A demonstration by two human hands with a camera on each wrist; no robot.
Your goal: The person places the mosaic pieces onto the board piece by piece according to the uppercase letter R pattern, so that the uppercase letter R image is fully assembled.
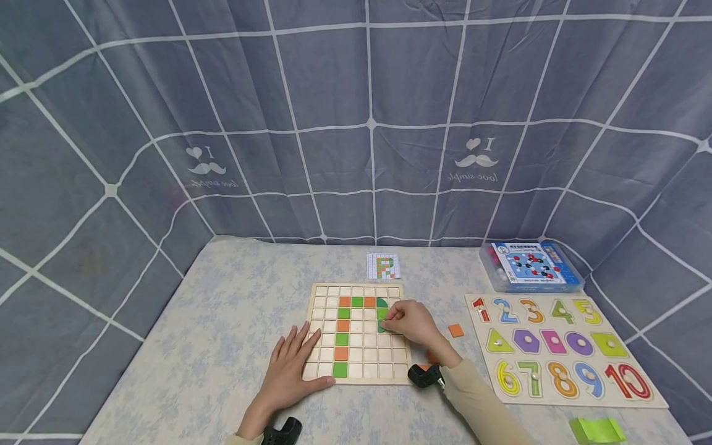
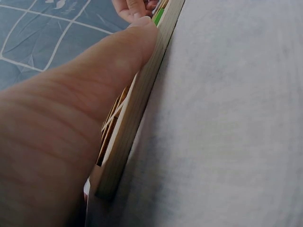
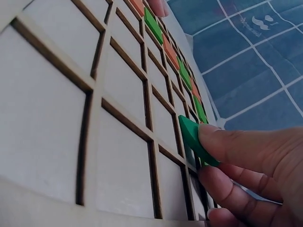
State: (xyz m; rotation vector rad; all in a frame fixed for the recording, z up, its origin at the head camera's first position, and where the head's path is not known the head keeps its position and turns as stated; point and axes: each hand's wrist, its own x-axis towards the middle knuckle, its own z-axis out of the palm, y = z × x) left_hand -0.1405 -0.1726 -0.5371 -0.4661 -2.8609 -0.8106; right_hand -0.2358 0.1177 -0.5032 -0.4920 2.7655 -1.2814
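The wooden grid board (image 1: 380, 369) lies flat on the table. My left hand (image 1: 286, 371) rests spread along its left side, with straight fingers on the board and the thumb at the near edge. At the right side of the grid, my right hand (image 1: 414, 322) pinches a dark green tile with a curved edge (image 3: 194, 139) between thumb and fingers, tilted over a cell. A column of alternating orange and green square tiles (image 1: 342, 339) fills cells left of the middle. Along the top run more squares, ending in a dark green rounded tile (image 1: 381, 302) above a green square (image 1: 382, 313).
A pattern card (image 1: 384, 266) lies behind the board. Loose orange tiles (image 1: 456, 330) lie right of it, some partly under the right forearm. Farther right are a number puzzle board (image 1: 538, 364), a boxed set (image 1: 531, 267) and a lime green block (image 1: 597, 431).
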